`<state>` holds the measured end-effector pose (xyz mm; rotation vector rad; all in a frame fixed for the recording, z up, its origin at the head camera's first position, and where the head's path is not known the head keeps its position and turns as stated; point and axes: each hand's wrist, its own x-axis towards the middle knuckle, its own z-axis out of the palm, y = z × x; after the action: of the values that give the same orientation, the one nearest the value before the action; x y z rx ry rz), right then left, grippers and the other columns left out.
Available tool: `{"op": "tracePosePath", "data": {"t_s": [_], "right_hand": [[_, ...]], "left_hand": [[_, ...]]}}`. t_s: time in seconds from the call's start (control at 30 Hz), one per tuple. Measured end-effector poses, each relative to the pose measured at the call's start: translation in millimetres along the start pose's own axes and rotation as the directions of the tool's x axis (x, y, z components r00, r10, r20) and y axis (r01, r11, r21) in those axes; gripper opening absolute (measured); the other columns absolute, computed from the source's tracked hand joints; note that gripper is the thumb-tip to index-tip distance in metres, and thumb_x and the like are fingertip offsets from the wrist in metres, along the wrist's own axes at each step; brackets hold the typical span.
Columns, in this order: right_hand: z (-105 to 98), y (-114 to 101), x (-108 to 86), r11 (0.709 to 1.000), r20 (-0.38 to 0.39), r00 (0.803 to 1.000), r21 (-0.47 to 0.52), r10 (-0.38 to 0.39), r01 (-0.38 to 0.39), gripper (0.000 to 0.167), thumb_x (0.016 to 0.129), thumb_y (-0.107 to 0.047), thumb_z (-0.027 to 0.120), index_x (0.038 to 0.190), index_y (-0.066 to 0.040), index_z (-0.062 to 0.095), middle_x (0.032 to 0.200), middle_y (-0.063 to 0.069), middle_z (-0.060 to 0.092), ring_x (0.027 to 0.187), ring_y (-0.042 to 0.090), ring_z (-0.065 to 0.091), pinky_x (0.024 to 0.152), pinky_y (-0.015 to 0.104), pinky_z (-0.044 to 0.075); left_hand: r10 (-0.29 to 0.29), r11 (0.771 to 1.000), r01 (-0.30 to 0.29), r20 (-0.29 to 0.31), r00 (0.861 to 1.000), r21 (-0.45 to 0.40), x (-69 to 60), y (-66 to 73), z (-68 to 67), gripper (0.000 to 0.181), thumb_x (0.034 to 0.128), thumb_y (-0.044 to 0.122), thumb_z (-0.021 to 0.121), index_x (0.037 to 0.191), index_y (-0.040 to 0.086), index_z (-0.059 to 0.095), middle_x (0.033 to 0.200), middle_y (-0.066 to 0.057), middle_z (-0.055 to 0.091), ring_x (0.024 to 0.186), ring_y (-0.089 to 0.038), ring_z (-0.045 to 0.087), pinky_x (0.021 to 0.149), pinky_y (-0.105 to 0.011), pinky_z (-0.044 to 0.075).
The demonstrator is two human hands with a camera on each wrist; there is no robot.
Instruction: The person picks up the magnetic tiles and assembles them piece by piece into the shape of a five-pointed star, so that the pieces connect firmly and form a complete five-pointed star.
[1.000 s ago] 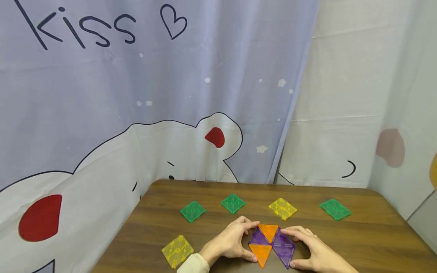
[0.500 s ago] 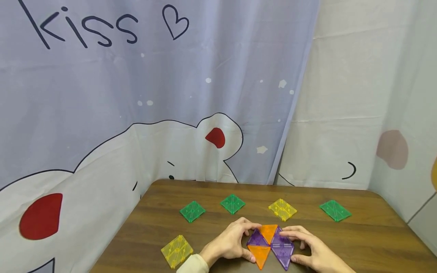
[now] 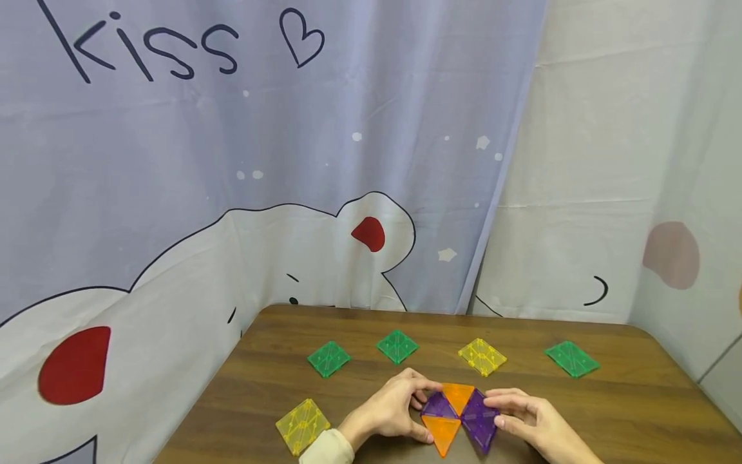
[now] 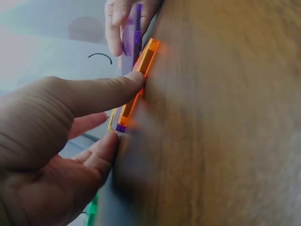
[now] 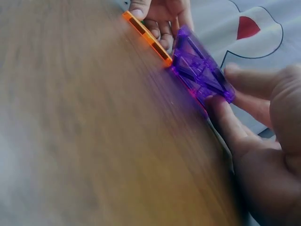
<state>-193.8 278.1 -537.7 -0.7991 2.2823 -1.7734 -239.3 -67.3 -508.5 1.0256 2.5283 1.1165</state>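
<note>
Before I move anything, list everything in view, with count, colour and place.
Green four-sided tiles: three, translucent green, along the table's far side
Yellow four-sided tiles: two, translucent yellow, one at the far side, one beside the left cuff
Orange triangular tiles: two, orange, in the cluster between the hands
Purple triangular tiles: at least two, exact count unclear, purple, same cluster
Table: one, brown wood-grain, under the tiles
Printed backdrop: lavender and white, "kiss" and a heart on it, behind the table
Sleeve cuff: one, cream, left wrist
Left hand: one, bare, at the cluster's left
Right hand: one, bare, gripping purple at its right
</note>
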Motion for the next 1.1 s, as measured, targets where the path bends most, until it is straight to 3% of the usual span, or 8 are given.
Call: {"op": "tracePosePath", "data": {"t_s": [0.17, 0.27, 0.43, 0.53, 0.67, 0.9, 1.1], "right_hand": [[0.2, -3.5, 0.1, 0.978, -0.010, 0.993, 0.177, 0.114, -0.110, 0.037, 0.113, -0.006, 0.064, 0.142, 0.017, 0.062, 0.133, 0.004, 0.077, 0.114, 0.012, 0.077, 0.097, 0.029, 0.063], [-0.3, -4.0, 0.3, 0.965, 0.001, 0.989, 0.220, 0.148, -0.145, 0.037, 0.113, -0.005, 0.064, 0.140, 0.020, 0.061, 0.128, 0.004, 0.078, 0.107, 0.016, 0.080, 0.095, 0.033, 0.065], [0.2, -4.7, 1.0, 0.955, 0.004, 0.981, 0.230, 0.192, -0.188, 0.037, 0.112, -0.007, 0.065, 0.137, 0.020, 0.063, 0.124, 0.009, 0.078, 0.099, 0.018, 0.081, 0.093, 0.036, 0.065], [0.7, -4.7, 0.9, 0.950, -0.013, 0.976, 0.235, 0.216, -0.207, 0.037, 0.112, -0.009, 0.066, 0.137, 0.018, 0.065, 0.125, 0.007, 0.078, 0.099, 0.016, 0.080, 0.093, 0.034, 0.065], [0.9, -3.0, 0.1, 0.921, 0.010, 0.979, 0.337, 0.203, -0.194, 0.029, 0.113, -0.004, 0.063, 0.135, 0.012, 0.069, 0.123, 0.003, 0.078, 0.101, 0.013, 0.079, 0.094, 0.031, 0.065], [4.0, -2.2, 2.9, 0.875, 0.064, 0.994, 0.472, 0.083, -0.104, 0.026, 0.112, 0.005, 0.056, 0.132, 0.004, 0.071, 0.123, 0.001, 0.076, 0.106, 0.011, 0.076, 0.098, 0.029, 0.063], [5.0, -0.8, 2.8, 0.856, 0.082, 0.995, 0.510, 0.049, -0.084, 0.027, 0.114, 0.006, 0.051, 0.133, 0.003, 0.070, 0.122, 0.000, 0.075, 0.106, 0.011, 0.075, 0.098, 0.029, 0.063]], "left_hand": [[0.032, 0.991, -0.030, -0.009, 0.999, 0.127, -0.3, 3.8, -3.2, 0.081, 0.0736, 0.023, 0.108, 0.146, 0.018, 0.073, 0.107, 0.010, 0.064, 0.084, 0.003, 0.055, 0.078, -0.014, 0.051], [0.023, 0.987, -0.022, -0.005, 1.000, 0.160, -0.8, 7.0, -4.4, 0.079, 0.0741, 0.023, 0.108, 0.145, 0.017, 0.073, 0.103, 0.012, 0.065, 0.080, 0.003, 0.056, 0.076, -0.013, 0.051], [-0.010, 0.986, 0.008, 0.015, 1.000, 0.165, -3.9, 12.6, -6.1, 0.084, 0.0738, 0.019, 0.108, 0.149, 0.019, 0.071, 0.107, 0.012, 0.065, 0.081, 0.004, 0.056, 0.077, -0.014, 0.052], [-0.023, 0.992, 0.018, 0.040, 0.999, 0.125, -5.6, 14.9, -6.0, 0.093, 0.0730, 0.016, 0.108, 0.155, 0.022, 0.066, 0.116, 0.009, 0.063, 0.082, 0.003, 0.055, 0.078, -0.015, 0.052], [-0.027, 0.994, 0.021, 0.052, 0.998, 0.108, -5.4, 16.7, -2.0, 0.106, 0.0708, 0.022, 0.110, 0.163, 0.023, 0.057, 0.126, 0.004, 0.058, 0.083, 0.002, 0.055, 0.080, -0.016, 0.052], [0.027, 0.972, -0.030, 0.018, 0.999, 0.234, -2.9, 19.7, 5.0, 0.133, 0.0617, 0.041, 0.113, 0.173, 0.023, 0.042, 0.153, 0.002, 0.056, 0.134, -0.004, 0.053, 0.116, -0.028, 0.049], [0.045, 0.967, -0.055, 0.043, 0.998, 0.250, 1.2, 19.0, 7.1, 0.142, 0.0590, 0.043, 0.113, 0.176, 0.023, 0.035, 0.164, 0.001, 0.051, 0.147, -0.012, 0.051, 0.122, -0.032, 0.045]]}}
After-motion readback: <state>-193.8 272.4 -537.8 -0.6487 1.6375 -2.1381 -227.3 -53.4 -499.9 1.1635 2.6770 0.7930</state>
